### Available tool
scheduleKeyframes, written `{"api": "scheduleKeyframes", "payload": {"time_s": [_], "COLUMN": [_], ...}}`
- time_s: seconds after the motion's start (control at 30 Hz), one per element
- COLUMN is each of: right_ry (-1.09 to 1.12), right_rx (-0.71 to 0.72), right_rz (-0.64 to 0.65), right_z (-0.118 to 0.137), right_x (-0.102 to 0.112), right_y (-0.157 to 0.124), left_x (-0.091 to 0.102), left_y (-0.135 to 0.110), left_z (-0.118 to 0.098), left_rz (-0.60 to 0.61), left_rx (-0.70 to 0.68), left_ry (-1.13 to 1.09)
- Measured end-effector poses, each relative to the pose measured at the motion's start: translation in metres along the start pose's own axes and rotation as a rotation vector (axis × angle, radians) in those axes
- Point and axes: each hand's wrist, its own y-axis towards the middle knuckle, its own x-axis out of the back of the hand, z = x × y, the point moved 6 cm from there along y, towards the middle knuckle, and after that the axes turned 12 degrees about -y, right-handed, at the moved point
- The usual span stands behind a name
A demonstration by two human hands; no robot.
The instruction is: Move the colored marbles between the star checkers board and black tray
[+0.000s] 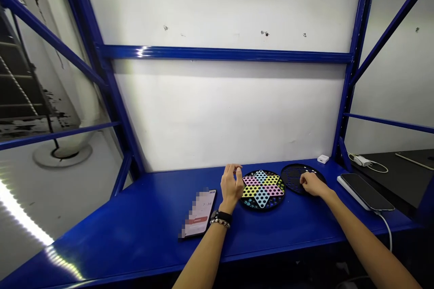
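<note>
The round game board (261,189), with no long axis, lies just right of the loosely curled, seemingly empty left hand (232,185) and farther left of the right hand (312,183), whose grip over the black tray (290,178) I cannot tell.

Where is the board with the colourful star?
In the head view, the star board lies right of centre on the blue shelf, between the left hand and the black disc.

"7:36", blurred, on phone (202,214)
</note>
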Motion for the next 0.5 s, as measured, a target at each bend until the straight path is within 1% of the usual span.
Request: {"api": "scheduleKeyframes", "payload": {"time_s": [0.2, 0.33, 0.43, 0.5], "right_ry": [-0.026, 0.041, 0.104, 0.194], "right_rx": [-0.052, -0.028, 0.014, 0.062], "right_rz": [-0.051, -0.11, -0.173, -0.221], "right_z": [-0.001, 0.003, 0.016, 0.036], "right_x": [0.006, 0.012, 0.022, 0.029], "right_y": [-0.004, -0.003, 0.001, 0.004], "left_x": [0.0, 0.0, 0.0, 0.0], "left_y": [0.0, 0.0, 0.0, 0.001], "left_z": [0.0, 0.0, 0.0, -0.001], "left_rz": [-0.002, -0.005, 0.0, -0.002], "left_rx": [-0.016, -0.017, -0.016, -0.022], "left_ry": [0.014, 0.016, 0.012, 0.009]}}
